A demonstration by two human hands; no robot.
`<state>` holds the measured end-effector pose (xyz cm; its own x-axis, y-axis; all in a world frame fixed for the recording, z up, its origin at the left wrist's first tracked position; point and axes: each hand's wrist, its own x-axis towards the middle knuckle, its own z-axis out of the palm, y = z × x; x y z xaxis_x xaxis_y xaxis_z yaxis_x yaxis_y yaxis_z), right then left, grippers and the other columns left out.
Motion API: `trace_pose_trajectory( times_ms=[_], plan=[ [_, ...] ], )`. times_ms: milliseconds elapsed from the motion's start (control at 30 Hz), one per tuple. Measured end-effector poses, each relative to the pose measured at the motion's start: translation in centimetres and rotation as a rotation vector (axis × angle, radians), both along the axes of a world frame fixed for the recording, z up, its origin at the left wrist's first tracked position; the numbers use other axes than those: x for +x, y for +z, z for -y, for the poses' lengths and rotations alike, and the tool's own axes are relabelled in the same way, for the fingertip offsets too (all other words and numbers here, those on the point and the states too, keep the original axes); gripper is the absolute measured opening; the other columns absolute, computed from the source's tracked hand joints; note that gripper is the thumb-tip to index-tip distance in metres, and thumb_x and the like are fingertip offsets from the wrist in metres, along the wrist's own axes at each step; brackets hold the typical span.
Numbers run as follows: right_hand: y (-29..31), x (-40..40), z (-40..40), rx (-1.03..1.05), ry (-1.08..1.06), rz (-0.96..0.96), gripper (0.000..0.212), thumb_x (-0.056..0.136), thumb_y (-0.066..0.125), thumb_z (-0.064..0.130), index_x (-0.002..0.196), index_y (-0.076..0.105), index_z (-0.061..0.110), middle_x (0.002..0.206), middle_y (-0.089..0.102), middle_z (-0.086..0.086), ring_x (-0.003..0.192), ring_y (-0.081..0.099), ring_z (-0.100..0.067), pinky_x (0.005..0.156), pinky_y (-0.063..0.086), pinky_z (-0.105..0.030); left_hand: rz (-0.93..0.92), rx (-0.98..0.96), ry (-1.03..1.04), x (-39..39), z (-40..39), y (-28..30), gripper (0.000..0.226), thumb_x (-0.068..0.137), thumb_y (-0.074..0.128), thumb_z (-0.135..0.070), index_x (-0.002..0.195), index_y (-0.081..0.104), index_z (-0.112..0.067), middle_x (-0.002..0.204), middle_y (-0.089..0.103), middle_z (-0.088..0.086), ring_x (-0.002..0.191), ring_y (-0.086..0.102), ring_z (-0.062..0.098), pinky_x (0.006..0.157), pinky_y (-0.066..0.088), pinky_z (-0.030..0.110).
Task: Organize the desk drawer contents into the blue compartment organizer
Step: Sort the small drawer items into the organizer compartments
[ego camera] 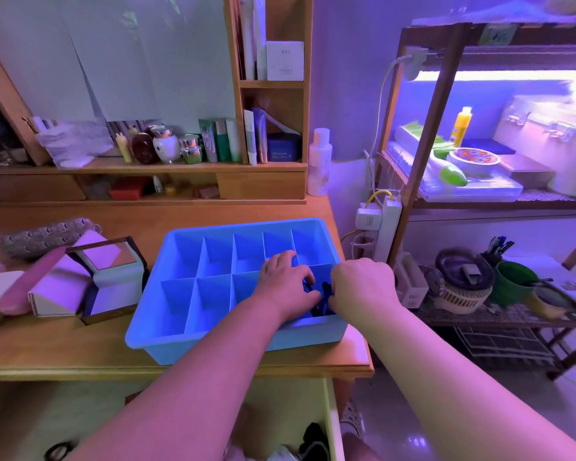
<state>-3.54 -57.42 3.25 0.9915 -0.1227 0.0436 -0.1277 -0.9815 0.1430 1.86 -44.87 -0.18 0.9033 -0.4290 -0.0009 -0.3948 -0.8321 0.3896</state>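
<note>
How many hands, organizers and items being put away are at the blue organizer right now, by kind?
Hands: 2, left hand and right hand
blue organizer: 1
dark item in its near right compartment: 1
Total: 4

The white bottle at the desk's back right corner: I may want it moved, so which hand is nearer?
Right. The right hand lies below the white bottle; the left hand is farther left.

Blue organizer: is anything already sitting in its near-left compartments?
No. The blue organizer's near-left compartments show only bare blue floor; the one dark item sits in the near-right compartment under both hands.
</note>
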Motion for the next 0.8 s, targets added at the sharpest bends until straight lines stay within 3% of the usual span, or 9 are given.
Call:
trace_pose_trajectory(
  times_ms=[100,200,300,367,400,500,600,700,800],
  plan=[
    [0.2,0.5,0.6,0.031,0.006,-0.044,0.017,0.082,0.058,0.040,0.075,0.056,0.025,0.066,0.047,0.007,0.064,0.043,-0.016,0.049,0.019,-0.025,0.009,0.003,-0.032,-0.2,-0.2,0.3,0.032,0.086,0.056,-0.046,0.113,0.061,-0.031,0.153,0.021,0.005,0.143,0.011,0.022,0.116,0.007,0.037],
    [0.2,-0.4,0.5,0.141,0.017,-0.008,0.023,0.085,0.054,0.044,0.084,0.067,0.025,0.075,0.058,0.007,0.072,0.052,-0.018,0.050,0.027,-0.023,0.030,-0.073,-0.053,-1.0,-1.0,1.1,0.035,0.088,0.055,-0.043,0.119,0.059,-0.028,0.151,0.026,0.005,0.142,0.014,0.019,0.117,0.009,0.035],
    [-0.9,-3.3,-0.2,0.345,0.095,0.372,0.017,0.085,0.057,0.035,0.081,0.068,0.023,0.078,0.060,0.006,0.077,0.057,-0.021,0.056,0.033,-0.026,0.115,-0.302,-0.061,-3.0,-2.9,2.1,0.031,0.091,0.056,-0.029,0.120,0.059,-0.019,0.137,0.043,0.004,0.133,0.031,0.018,0.110,0.021,0.025],
    [-2.3,-6.1,-1.7,0.434,0.293,0.623,0.009,0.079,0.065,0.023,0.071,0.065,0.018,0.065,0.056,0.004,0.063,0.055,-0.021,0.052,0.037,-0.027,0.262,-0.449,-0.062,-5.3,-5.2,2.4,0.022,0.091,0.056,-0.021,0.111,0.062,-0.014,0.115,0.056,0.001,0.114,0.048,0.015,0.099,0.032,0.019],
    [-3.3,-7.5,-2.8,0.472,0.394,0.653,0.010,0.077,0.065,0.020,0.067,0.063,0.017,0.061,0.053,0.004,0.057,0.051,-0.020,0.049,0.038,-0.029,0.333,-0.490,-0.061,-6.7,-6.6,2.1,0.018,0.091,0.054,-0.020,0.106,0.063,-0.013,0.105,0.058,-0.001,0.104,0.053,0.012,0.092,0.037,0.018],
    [-7.7,-10.6,-5.9,0.509,0.585,0.360,0.014,0.078,0.057,0.027,0.069,0.060,0.016,0.064,0.052,0.002,0.059,0.054,-0.022,0.049,0.041,-0.030,0.374,-0.495,-0.039,-11.0,-11.4,-0.7,0.014,0.090,0.051,-0.019,0.095,0.064,-0.015,0.089,0.059,-0.008,0.087,0.055,0.005,0.079,0.042,0.016],
    [-12.3,-11.9,-8.0,0.523,0.540,-0.159,0.030,0.089,0.044,0.032,0.111,0.063,0.025,0.107,0.060,0.000,0.100,0.058,-0.025,0.077,0.047,-0.031,0.277,-0.348,0.041,-14.8,-16.6,-5.3,0.021,0.083,0.063,-0.003,0.091,0.065,-0.021,0.086,0.057,-0.020,0.087,0.055,-0.007,0.079,0.041,0.006],
    [-15.6,-12.4,-10.0,0.522,0.595,-0.352,0.048,0.089,0.042,0.032,0.137,0.041,0.041,0.148,0.036,0.004,0.124,0.046,-0.023,0.104,0.036,-0.033,0.176,-0.191,0.217,-17.4,-21.5,-9.7,0.027,0.079,0.067,0.000,0.090,0.067,-0.025,0.090,0.060,-0.020,0.090,0.056,-0.009,0.084,0.035,0.002],
    [-17.9,-12.4,-11.5,0.358,0.655,-0.475,0.057,0.089,0.044,0.045,0.142,0.024,0.045,0.159,0.007,0.006,0.137,0.029,-0.024,0.115,0.014,-0.046,-0.009,-0.095,0.436,-18.6,-24.9,-12.9,0.024,0.081,0.065,-0.007,0.100,0.070,-0.021,0.102,0.065,-0.007,0.100,0.061,0.014,0.091,0.039,0.019]
  ],
)
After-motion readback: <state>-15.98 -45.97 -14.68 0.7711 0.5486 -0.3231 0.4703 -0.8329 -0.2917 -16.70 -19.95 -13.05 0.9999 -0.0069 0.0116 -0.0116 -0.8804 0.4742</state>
